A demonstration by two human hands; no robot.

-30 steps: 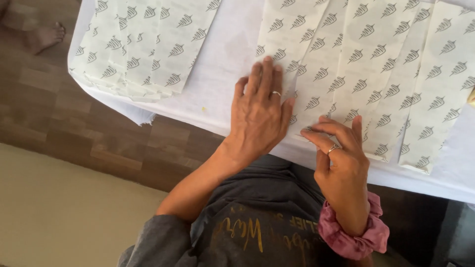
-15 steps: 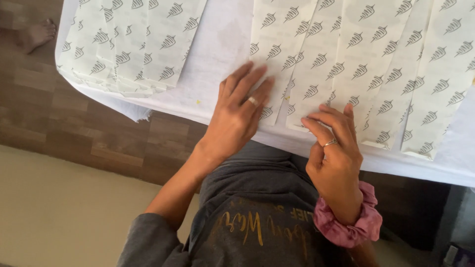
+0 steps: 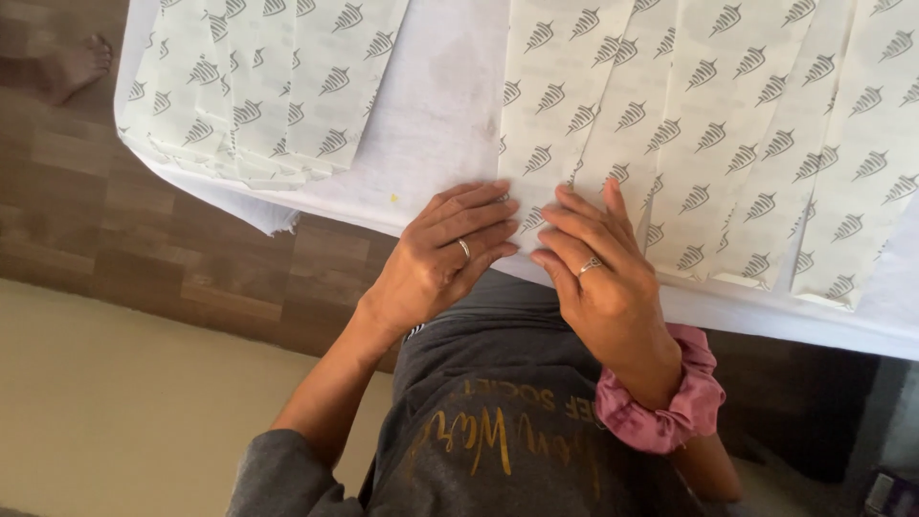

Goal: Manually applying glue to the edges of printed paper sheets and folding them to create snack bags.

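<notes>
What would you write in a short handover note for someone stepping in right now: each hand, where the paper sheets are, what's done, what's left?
Left hand: flat, fingers on the near corner of the leftmost overlapped printed sheet.
Right hand: fingers pressing the same near edge beside it.
Row of overlapping sheets fanned across the white table cover; separate stack at the left.
Done: sheets fanned.
Left: unclear; nothing lifted yet.

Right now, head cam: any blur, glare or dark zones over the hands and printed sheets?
Head view: left hand and right hand sharp, no motion blur; printed sheets evenly lit with crisp pattern, no glare; white table cover bright, slightly washed out; wooden floor and lower right corner fall into shadow.
</notes>
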